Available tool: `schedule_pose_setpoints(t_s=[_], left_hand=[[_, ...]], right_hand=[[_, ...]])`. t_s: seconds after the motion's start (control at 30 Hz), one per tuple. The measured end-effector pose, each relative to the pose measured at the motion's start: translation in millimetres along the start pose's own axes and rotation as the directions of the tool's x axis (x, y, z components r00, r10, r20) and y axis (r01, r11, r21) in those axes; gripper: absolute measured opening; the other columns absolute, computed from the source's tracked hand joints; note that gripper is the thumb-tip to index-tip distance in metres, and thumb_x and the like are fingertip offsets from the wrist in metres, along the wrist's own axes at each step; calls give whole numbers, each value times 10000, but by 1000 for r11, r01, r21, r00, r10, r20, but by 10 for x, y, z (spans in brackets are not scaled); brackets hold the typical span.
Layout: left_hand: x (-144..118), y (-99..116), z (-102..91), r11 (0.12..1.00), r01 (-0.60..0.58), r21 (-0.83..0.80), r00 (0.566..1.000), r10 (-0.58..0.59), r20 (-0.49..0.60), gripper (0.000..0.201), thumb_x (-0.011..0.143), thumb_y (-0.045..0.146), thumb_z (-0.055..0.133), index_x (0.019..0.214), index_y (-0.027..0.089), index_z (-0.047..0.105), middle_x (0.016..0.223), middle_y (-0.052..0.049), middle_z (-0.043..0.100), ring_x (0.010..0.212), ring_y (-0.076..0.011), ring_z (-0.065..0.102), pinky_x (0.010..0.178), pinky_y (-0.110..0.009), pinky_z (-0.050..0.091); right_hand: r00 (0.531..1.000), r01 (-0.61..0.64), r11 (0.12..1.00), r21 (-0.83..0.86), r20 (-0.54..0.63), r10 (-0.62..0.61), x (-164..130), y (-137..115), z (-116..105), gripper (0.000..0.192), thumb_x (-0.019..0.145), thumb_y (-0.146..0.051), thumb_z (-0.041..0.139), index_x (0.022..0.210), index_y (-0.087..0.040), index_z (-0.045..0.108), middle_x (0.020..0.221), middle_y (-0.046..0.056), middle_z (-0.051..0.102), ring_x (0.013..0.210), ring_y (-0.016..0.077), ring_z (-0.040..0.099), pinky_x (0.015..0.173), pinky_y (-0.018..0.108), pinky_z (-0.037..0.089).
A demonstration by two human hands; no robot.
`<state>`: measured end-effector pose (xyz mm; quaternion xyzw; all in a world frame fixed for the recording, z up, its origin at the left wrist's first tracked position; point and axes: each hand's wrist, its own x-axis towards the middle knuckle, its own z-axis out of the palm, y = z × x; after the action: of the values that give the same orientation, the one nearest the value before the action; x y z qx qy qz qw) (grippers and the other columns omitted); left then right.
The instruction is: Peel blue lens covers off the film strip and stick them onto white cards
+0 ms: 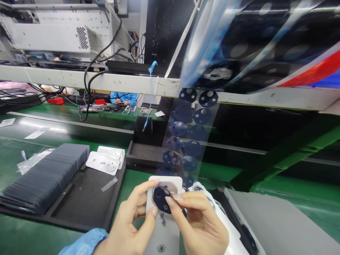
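Note:
My left hand (134, 221) is closed on the edges of a white phone back cover (164, 235), which has rounded corners, dark printed marks and a large round area near its far end. My right hand (202, 221) pinches the right edge of a dark, round adhesive film (160, 198) with several holes. This film lies over the round area, its right side bent up at the fingertips. Whether it is stuck down cannot be seen. Just beyond the cover hangs a clear strip (170, 132) carrying two columns of similar dark films.
More white covers (102, 162) lie on a black tray (79, 200), beside a row of thin dark sheets (50, 177). Other white covers (225, 226) and a grey panel (281, 219) are at right. A shelf beam (127, 80) crosses overhead. A co-worker's blue sleeves (130, 97) show behind.

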<state>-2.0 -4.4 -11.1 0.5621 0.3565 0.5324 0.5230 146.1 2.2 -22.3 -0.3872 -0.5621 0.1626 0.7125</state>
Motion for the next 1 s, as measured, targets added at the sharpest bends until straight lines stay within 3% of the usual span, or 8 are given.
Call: schedule_pose_setpoints(t_s=[0.37, 0.73, 1.0], left_hand=[[-9, -20, -18, 999, -10, 39, 1000, 10, 5, 361, 993, 325, 624, 1352, 291, 613, 1268, -56, 775, 1009, -196, 782, 831, -189, 602], [2, -3, -5, 998, -65, 19, 997, 65, 31, 396, 996, 215, 598, 1360, 369, 595, 1284, 8, 770, 1047, -152, 770, 860, -150, 585], [-3, -12, 12, 997, -75, 29, 997, 75, -2, 416, 985, 161, 587, 1353, 354, 605, 1275, 6, 774, 1065, -153, 767, 891, -154, 581]], right_hand=[[999, 24, 1000, 1, 32, -24, 15, 0, -2, 235, 806, -33, 769, 859, -248, 690, 771, -12, 671, 716, 143, 653, 588, 220, 575], [999, 39, 999, 8, 27, -39, -6, -7, 16, 251, 807, -15, 754, 875, -246, 686, 786, -31, 670, 729, 122, 643, 611, 192, 565], [999, -19, 1000, 14, 26, 18, -10, -19, 35, 227, 820, -35, 747, 860, -249, 684, 783, -28, 653, 704, 123, 640, 580, 195, 553]])
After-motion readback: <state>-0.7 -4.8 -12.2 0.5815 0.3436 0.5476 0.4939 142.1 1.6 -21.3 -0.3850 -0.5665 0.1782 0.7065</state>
